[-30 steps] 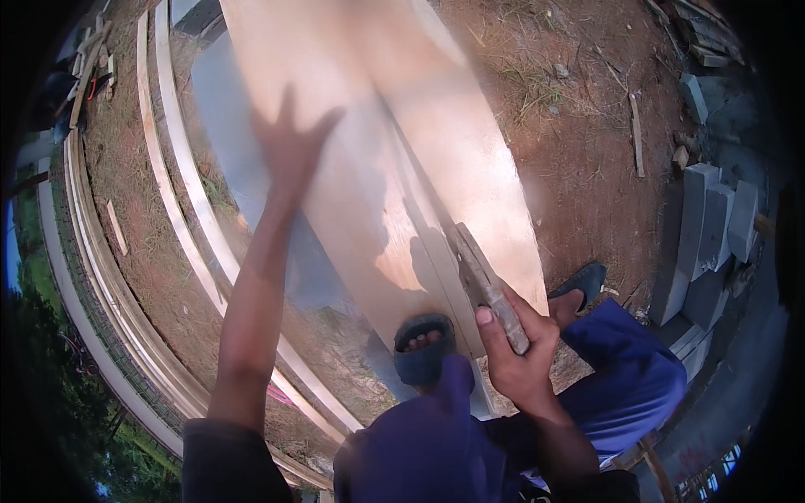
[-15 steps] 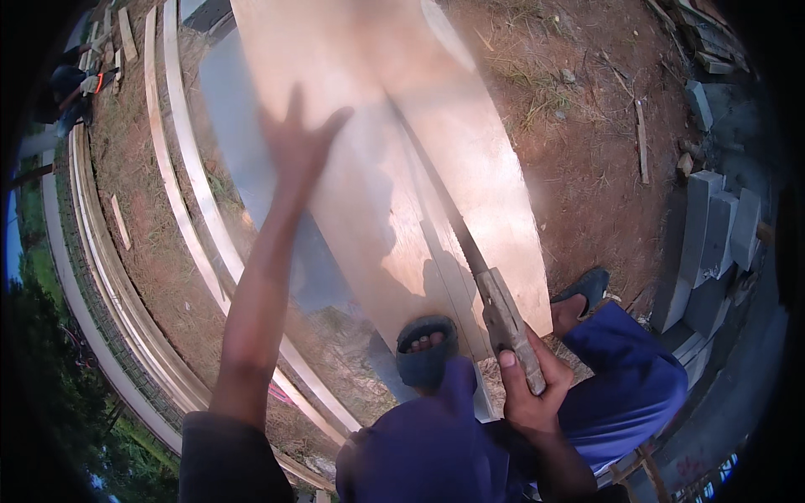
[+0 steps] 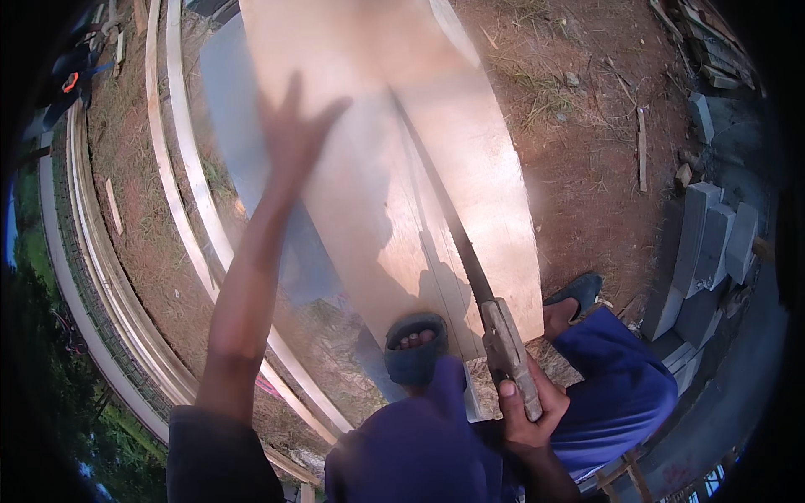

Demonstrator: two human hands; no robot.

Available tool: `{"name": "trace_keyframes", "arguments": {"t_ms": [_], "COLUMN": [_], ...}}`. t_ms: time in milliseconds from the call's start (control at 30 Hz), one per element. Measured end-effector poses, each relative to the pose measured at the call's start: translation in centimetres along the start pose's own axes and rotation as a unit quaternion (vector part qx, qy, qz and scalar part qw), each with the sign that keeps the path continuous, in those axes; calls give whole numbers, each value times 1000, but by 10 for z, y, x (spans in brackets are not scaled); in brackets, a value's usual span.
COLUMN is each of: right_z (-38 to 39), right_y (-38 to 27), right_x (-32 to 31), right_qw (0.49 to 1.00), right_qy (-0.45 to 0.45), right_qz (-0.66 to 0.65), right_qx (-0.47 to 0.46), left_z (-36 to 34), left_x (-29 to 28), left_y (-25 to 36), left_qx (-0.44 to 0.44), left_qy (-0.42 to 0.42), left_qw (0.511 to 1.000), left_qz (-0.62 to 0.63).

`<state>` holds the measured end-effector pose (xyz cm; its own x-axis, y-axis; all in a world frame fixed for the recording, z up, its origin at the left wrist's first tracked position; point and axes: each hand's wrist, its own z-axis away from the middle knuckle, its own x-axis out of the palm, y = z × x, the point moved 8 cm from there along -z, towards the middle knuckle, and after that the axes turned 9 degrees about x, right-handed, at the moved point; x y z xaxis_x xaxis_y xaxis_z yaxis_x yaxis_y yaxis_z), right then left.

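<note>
A pale plywood sheet (image 3: 352, 218) lies in front of me, with thin lines running lengthwise along it. My left hand (image 3: 298, 138) rests on its left part, fingers spread. In my right hand (image 3: 530, 411) is the wooden handle of a handsaw (image 3: 457, 226). The toothed blade slants up and leftward over the sheet; its far end meets the wood near the middle, where glare and blur hide the exact contact. My sandalled foot (image 3: 417, 344) presses on the near edge of the sheet, left of the saw.
A grey sheet (image 3: 231, 109) lies under the plywood on the left. Long wooden strips (image 3: 189, 151) run along the ground beside it. Grey blocks (image 3: 700, 243) are stacked at the right. My other sandalled foot (image 3: 579, 293) stands on the soil. Another person (image 3: 71, 80) is at the far left.
My right hand has drawn the handsaw slightly back toward me, so more blade shows near the handle. My left hand stays spread on the plywood.
</note>
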<state>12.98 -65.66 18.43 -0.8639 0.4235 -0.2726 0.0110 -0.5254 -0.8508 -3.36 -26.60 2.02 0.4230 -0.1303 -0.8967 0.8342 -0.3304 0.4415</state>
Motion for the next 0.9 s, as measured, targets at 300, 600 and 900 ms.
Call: {"name": "trace_keyframes", "arguments": {"t_ms": [300, 600, 900], "right_z": [-202, -45, -160], "right_y": [-24, -5, -20], "right_x": [80, 16, 70], "right_qw": [999, 1000, 999], "right_qy": [2, 10, 32], "right_qz": [-14, -7, 7], "right_qx": [49, 23, 24], "left_z": [-2, 2, -4], "left_x": [6, 5, 1], "left_y": [5, -4, -2], "left_qx": [22, 35, 11], "left_qy": [3, 7, 8], "left_qw": [999, 999, 999], "left_qz": [-28, -21, -30]}}
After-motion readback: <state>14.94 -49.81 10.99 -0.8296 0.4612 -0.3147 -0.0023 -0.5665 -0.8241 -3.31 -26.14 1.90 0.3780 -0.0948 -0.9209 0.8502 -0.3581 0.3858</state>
